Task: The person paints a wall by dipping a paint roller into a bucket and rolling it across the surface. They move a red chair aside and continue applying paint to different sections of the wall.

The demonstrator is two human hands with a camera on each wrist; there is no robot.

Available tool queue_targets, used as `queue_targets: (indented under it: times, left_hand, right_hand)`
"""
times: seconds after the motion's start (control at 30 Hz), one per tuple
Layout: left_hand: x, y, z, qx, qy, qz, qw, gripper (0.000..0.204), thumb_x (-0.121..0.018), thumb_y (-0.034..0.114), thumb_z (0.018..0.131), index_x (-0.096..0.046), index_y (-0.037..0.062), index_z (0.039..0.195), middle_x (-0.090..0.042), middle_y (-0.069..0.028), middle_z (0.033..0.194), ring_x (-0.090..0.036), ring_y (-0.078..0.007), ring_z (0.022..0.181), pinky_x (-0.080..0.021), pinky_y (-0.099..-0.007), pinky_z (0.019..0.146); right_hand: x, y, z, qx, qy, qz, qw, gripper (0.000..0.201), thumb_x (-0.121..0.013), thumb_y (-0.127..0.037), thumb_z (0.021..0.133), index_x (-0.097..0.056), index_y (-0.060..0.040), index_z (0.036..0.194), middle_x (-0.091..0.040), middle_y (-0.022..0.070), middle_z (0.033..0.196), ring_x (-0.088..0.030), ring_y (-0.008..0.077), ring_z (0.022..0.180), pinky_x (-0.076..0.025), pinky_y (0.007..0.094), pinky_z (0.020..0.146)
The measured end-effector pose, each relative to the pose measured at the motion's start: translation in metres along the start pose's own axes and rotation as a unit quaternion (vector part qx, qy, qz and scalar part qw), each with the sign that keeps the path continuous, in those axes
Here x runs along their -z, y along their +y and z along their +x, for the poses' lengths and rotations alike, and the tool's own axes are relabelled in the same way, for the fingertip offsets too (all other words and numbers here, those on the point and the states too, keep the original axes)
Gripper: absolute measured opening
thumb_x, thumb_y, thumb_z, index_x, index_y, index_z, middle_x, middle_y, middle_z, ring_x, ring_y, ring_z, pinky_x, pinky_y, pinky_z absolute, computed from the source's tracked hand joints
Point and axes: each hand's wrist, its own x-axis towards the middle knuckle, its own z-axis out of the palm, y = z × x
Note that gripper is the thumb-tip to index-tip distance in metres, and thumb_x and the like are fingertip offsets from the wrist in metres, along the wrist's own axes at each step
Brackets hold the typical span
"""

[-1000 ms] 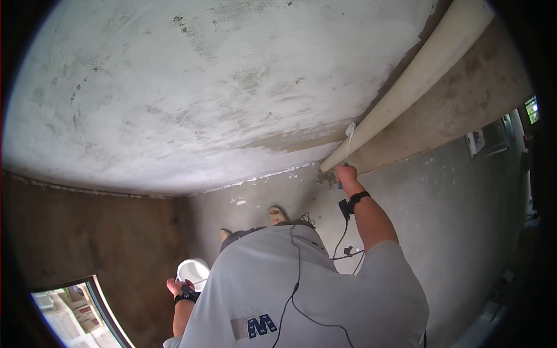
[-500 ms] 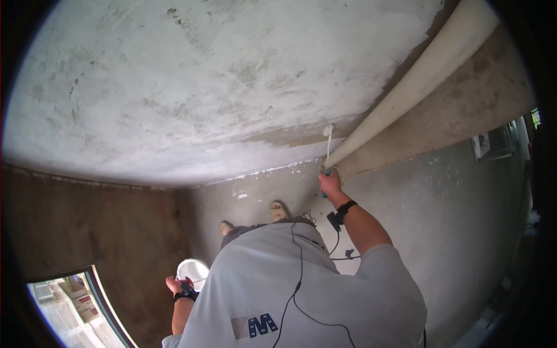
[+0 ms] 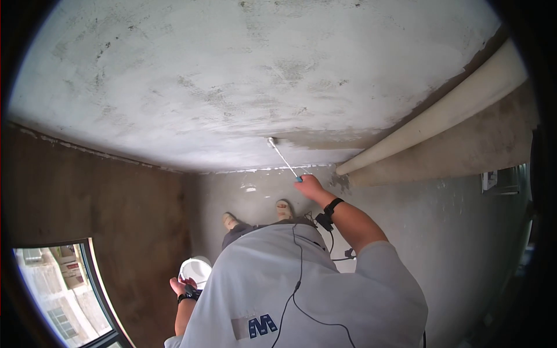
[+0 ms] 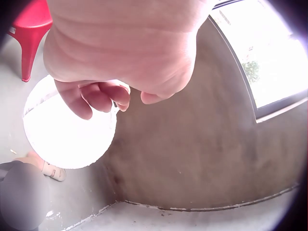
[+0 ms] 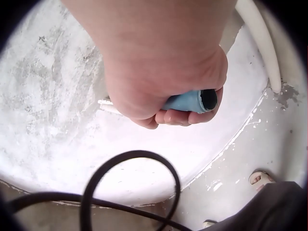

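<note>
Roller (image 3: 271, 140) meets the ceiling (image 3: 232, 75) with its small head, at the edge where the white coat gives way to a bare brown strip beside the pipe (image 3: 441, 116). Its thin shaft slants down and to the right from the head to the blue handle (image 5: 192, 101), which sits inside the raised right hand (image 3: 310, 187). In the right wrist view the fingers wrap the handle from below and the palm covers it from above, so only the open butt end shows past the little finger; the shaft leaves the fist on the thumb side. The left hand (image 3: 181, 285) hangs low by the hip, fingers curled around the thin handle of a white bucket (image 4: 67, 130), which hangs just below the knuckles. A red stool (image 4: 31, 29) stands on the floor nearby.
</note>
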Motion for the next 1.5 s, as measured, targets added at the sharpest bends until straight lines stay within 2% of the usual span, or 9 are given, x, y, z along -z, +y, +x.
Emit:
queue_targets:
  times: [0.23, 0.53, 1.0, 1.13, 1.2, 1.3, 1.4, 1.43, 1.5]
  left_hand:
    - [-0.007, -0.014, -0.061, -0.037, 0.023, -0.003, 0.999, 0.013, -0.053, 0.021, 0.075, -0.047, 0.0091, 0.072, -0.047, -0.0056, 0.063, -0.049, -0.0211, 0.053, -0.048, -0.0383, 0.055]
    - [0.016, -0.006, 0.040, 0.022, -0.008, 0.067, 0.998, 0.017, -0.046, 0.022, 0.069, -0.036, 0.0106, 0.062, -0.038, -0.0043, 0.057, -0.043, -0.0210, 0.051, -0.044, -0.0366, 0.055]
    - [-0.051, -0.014, 0.015, -0.080, -0.191, 0.214, 0.955, 0.015, -0.061, 0.001, 0.076, -0.055, -0.0006, 0.061, -0.057, -0.0081, 0.055, -0.060, -0.0180, 0.053, -0.053, -0.0347, 0.051]
    - [-0.097, -0.026, -0.067, -0.120, -0.077, 0.226, 0.964, 0.015, -0.043, 0.022, 0.067, -0.031, 0.0138, 0.065, -0.040, -0.0009, 0.062, -0.044, -0.0175, 0.059, -0.039, -0.0296, 0.056]
    - [-0.109, -0.021, -0.088, -0.156, -0.088, 0.298, 0.938, 0.014, -0.043, 0.022, 0.067, -0.032, 0.0133, 0.064, -0.041, -0.0015, 0.063, -0.045, -0.0174, 0.062, -0.041, -0.0303, 0.059]
    - [-0.126, -0.020, -0.095, -0.022, -0.064, 0.125, 0.990, 0.016, -0.044, 0.022, 0.067, -0.033, 0.0130, 0.063, -0.041, -0.0017, 0.063, -0.048, -0.0171, 0.065, -0.045, -0.0305, 0.064]
    - [-0.130, -0.016, -0.080, -0.095, -0.080, 0.214, 0.969, 0.019, -0.045, 0.023, 0.066, -0.031, 0.0136, 0.059, -0.042, -0.0023, 0.063, -0.049, -0.0170, 0.066, -0.045, -0.0300, 0.063]
    - [-0.129, -0.008, -0.052, 0.000, -0.058, 0.156, 0.986, 0.018, -0.045, 0.023, 0.067, -0.031, 0.0138, 0.059, -0.042, -0.0015, 0.063, -0.049, -0.0167, 0.066, -0.044, -0.0295, 0.062]
    - [-0.126, 0.001, -0.032, 0.010, -0.072, 0.156, 0.985, 0.016, -0.045, 0.023, 0.067, -0.033, 0.0135, 0.061, -0.042, -0.0007, 0.063, -0.049, -0.0165, 0.067, -0.044, -0.0295, 0.062]
  right_hand:
    - [-0.020, -0.048, 0.018, -0.037, -0.074, 0.032, 0.996, 0.031, -0.066, -0.034, 0.078, -0.062, -0.0024, 0.077, -0.060, 0.0122, 0.061, -0.057, 0.0230, 0.049, -0.046, 0.0378, 0.050]
    - [0.017, -0.028, 0.000, -0.121, -0.075, 0.038, 0.989, 0.033, -0.066, -0.034, 0.078, -0.061, -0.0012, 0.077, -0.061, 0.0118, 0.060, -0.058, 0.0222, 0.047, -0.048, 0.0376, 0.049]
    - [0.092, 0.115, -0.061, -0.235, 0.181, 0.173, 0.939, 0.027, -0.064, -0.027, 0.079, -0.056, -0.0020, 0.070, -0.054, 0.0084, 0.051, -0.053, 0.0193, 0.040, -0.041, 0.0357, 0.038]
    - [0.116, 0.132, -0.061, -0.226, 0.214, 0.216, 0.925, 0.027, -0.061, -0.024, 0.081, -0.057, 0.0009, 0.070, -0.055, 0.0095, 0.051, -0.056, 0.0213, 0.042, -0.043, 0.0369, 0.040]
    - [0.121, 0.141, -0.050, -0.211, 0.315, 0.093, 0.921, 0.027, -0.060, -0.023, 0.081, -0.059, 0.0027, 0.071, -0.056, 0.0115, 0.052, -0.058, 0.0245, 0.045, -0.045, 0.0388, 0.042]
    - [0.145, 0.101, -0.058, -0.241, 0.286, 0.165, 0.913, 0.027, -0.058, -0.021, 0.080, -0.064, 0.0051, 0.075, -0.064, 0.0178, 0.064, -0.064, 0.0321, 0.054, -0.051, 0.0411, 0.052]
    - [0.142, 0.090, -0.054, -0.246, 0.256, 0.190, 0.915, 0.029, -0.057, -0.024, 0.082, -0.062, 0.0035, 0.074, -0.061, 0.0149, 0.059, -0.061, 0.0274, 0.050, -0.047, 0.0408, 0.044]
    - [0.138, 0.089, -0.052, -0.246, 0.257, 0.189, 0.915, 0.029, -0.057, -0.024, 0.082, -0.062, 0.0035, 0.074, -0.061, 0.0149, 0.059, -0.061, 0.0274, 0.050, -0.047, 0.0408, 0.044]
    - [0.120, 0.093, -0.042, -0.270, 0.222, 0.151, 0.925, 0.030, -0.058, -0.025, 0.082, -0.062, 0.0042, 0.076, -0.062, 0.0157, 0.063, -0.063, 0.0277, 0.053, -0.048, 0.0406, 0.045]
